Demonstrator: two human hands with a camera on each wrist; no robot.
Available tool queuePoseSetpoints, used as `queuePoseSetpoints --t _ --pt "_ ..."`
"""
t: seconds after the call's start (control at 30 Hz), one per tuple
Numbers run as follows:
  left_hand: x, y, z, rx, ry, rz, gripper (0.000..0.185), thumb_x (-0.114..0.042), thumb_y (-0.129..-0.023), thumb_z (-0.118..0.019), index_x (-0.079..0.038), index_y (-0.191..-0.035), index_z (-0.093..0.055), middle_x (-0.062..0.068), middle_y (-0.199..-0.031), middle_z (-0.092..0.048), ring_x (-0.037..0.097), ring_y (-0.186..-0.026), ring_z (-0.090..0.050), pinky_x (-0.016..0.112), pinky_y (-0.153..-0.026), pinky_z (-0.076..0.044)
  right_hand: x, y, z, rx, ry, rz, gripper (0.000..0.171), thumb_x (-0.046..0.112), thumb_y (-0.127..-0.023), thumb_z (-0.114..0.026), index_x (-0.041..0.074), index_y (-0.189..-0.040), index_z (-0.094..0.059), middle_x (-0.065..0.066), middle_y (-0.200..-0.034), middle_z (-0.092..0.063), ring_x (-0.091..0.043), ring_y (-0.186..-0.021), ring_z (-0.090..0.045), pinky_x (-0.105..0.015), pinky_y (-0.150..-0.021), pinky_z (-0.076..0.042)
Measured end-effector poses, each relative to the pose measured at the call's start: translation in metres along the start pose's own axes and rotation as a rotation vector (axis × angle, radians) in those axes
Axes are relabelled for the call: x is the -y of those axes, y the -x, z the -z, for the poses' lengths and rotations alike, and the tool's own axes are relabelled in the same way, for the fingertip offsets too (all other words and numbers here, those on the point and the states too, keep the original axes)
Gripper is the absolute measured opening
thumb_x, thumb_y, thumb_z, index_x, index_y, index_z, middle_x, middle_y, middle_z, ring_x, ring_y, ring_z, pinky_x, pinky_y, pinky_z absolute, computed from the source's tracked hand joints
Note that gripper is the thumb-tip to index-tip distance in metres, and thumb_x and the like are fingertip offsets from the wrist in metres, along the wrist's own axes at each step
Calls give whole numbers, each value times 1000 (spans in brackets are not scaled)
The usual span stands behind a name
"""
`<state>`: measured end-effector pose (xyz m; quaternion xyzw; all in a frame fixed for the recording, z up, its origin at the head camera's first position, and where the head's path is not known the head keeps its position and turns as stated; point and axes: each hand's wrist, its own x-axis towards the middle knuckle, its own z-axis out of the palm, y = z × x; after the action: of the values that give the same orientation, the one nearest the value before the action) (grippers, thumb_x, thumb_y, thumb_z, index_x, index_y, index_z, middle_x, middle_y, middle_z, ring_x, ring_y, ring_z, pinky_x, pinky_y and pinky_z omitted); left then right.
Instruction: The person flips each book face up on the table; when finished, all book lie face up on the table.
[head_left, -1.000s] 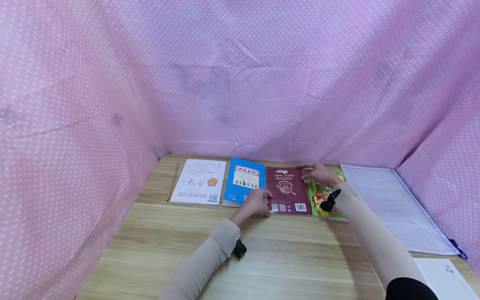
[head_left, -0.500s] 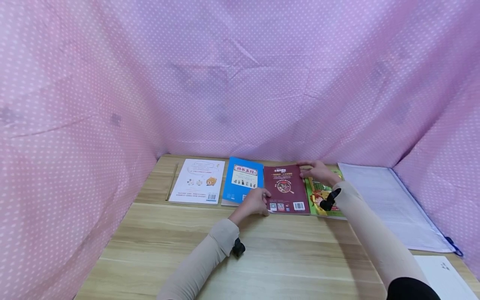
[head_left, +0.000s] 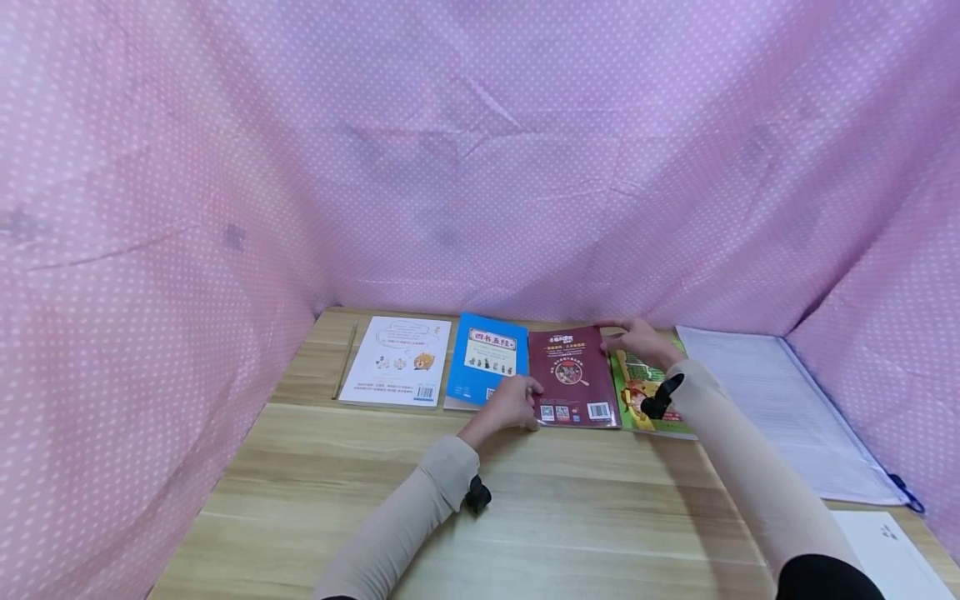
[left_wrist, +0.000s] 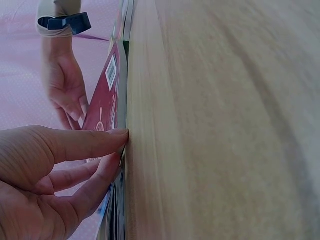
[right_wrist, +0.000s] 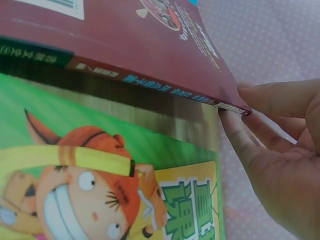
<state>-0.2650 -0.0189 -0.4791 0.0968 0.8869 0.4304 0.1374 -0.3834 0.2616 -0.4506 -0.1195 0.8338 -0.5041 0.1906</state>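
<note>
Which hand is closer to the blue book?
Left. The left hand rests at the blue book's near right corner, pinching the dark red book beside it. The right hand holds that red book's far right corner, farther away.

Soft, even pink-tinted light; wrist views blurred close up.

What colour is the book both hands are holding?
Dark red book, clearest in the head view.

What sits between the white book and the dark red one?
A blue book lies between the white book and the dark red book, seen from the head view.
</note>
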Motion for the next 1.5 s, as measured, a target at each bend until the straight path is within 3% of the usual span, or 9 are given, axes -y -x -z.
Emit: queuePoseSetpoints --t 0.67,1.27,1.5 --pt "1 -2 -1 -15 -35 -14 59 6 -72 -86 -4 -127 -68 5 -87 -58 16 -77 -53 22 -56 -48 16 9 7 -15 19 23 60 7 -98 -63 7 -155 -42 -29 -148 -51 -47 -136 -49 -64 -121 -24" --pt "0 0 -1 -6 -46 -35 58 7 -73 -86 -3 -128 -67 5 -89 -59 16 -79 -52 22 -59 -46 33 13 12 47 -12 94 66 2 -99 -58 6 -159 -32 -28 -154 -44 -46 -136 -49 -62 -120 -28" --pt "1 0 -1 1 -52 -43 58 6 -74 -86 -4 -128 -67 4 -89 -60 16 -80 -53 22 -61 -47 44 13 11 66 -4 117 67 3 -98 -61 9 -159 -34 -28 -151 -46 -39 -134 -51 -60 -118 -34"
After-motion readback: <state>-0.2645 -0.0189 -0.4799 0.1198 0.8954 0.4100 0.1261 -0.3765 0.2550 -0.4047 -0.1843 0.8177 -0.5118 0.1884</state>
